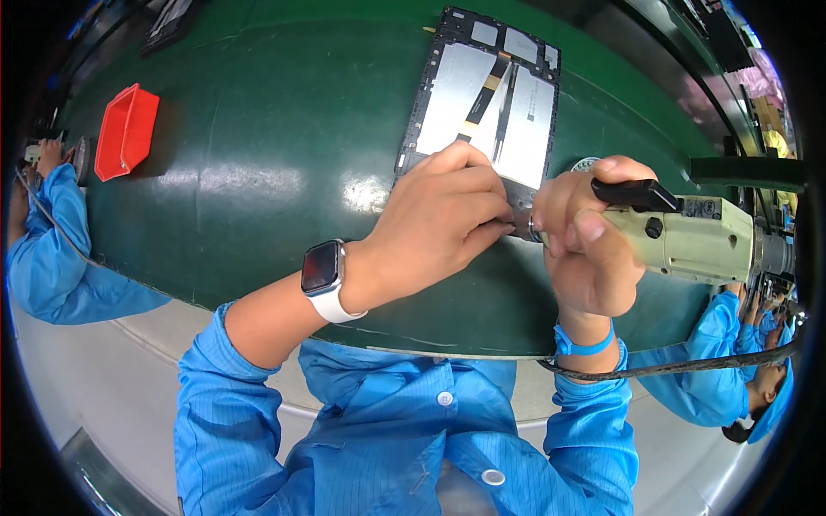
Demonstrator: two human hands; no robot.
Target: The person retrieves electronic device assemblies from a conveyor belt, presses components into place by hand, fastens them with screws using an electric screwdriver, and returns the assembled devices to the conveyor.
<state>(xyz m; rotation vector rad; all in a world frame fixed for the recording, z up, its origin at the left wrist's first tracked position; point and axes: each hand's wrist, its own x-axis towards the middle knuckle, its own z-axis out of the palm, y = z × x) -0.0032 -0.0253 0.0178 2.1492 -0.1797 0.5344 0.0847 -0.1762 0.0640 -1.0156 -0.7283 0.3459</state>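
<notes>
A partly assembled tablet (447, 90), with a dark frame, silvery plates and a dark flex cable (483, 101), lies on the green table ahead of me. My right hand (594, 232) is wrapped round a pale green electric screwdriver (697, 236) with a black lever, held nearly level with its nose to the left. Over the tablet's near edge, my left hand (447, 206) has its fingers bent together by the screwdriver's tip. What those fingertips pinch, if anything, is hidden. A watch sits on the left wrist, a blue band on the right.
A red bin (129, 133) stands at the left of the green table (258, 215). Behind my right hand is a small round item (585, 163), partly hidden. A dark cable (688, 366) crosses my right forearm. People in blue sit at both sides. A green bar (744, 172) juts in at right.
</notes>
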